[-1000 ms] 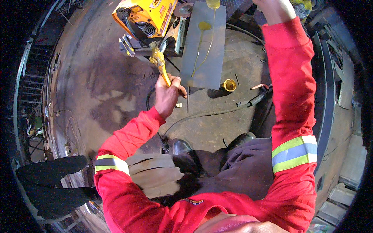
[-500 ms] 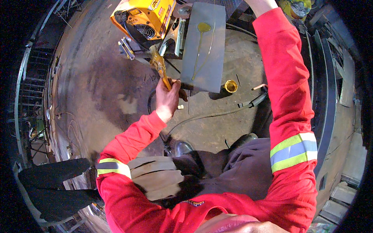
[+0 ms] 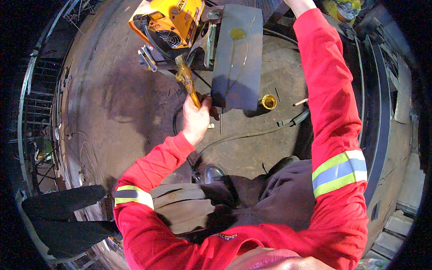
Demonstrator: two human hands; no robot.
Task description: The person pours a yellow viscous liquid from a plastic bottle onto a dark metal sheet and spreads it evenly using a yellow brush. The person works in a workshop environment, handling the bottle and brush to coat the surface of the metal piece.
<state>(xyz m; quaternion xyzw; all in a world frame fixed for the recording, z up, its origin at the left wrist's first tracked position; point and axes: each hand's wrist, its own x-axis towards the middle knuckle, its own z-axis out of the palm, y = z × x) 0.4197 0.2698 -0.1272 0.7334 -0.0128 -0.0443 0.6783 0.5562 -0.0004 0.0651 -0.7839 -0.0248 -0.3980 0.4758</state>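
Note:
My left hand (image 3: 196,120) is closed around the handle of a paintbrush (image 3: 185,75), whose yellowish-stained bristles point up and away from me. Beside it on the right lies a grey metal plate (image 3: 236,67), with a puddle of yellow-green liquid (image 3: 237,34) near its far end and thin runs trailing toward me. My right arm stretches far forward past the plate; of my right hand (image 3: 300,5) only the wrist part shows at the top edge, and its fingers are out of the picture. An open yellow-rimmed can (image 3: 269,102) stands off the plate's near right corner.
A yellow machine with a fan grille (image 3: 173,24) stands beyond the brush. Near it are a grinding disc (image 3: 215,14) and metal pieces (image 3: 147,58). A cable with a torch-like handle (image 3: 298,118) curves across the floor before my boots (image 3: 213,173). Long steel sections (image 3: 375,112) line the right.
My left hand and the brush have shifted slightly toward me and to the right. The shadow over the plate's near end has grown. My right hand remains at the top edge.

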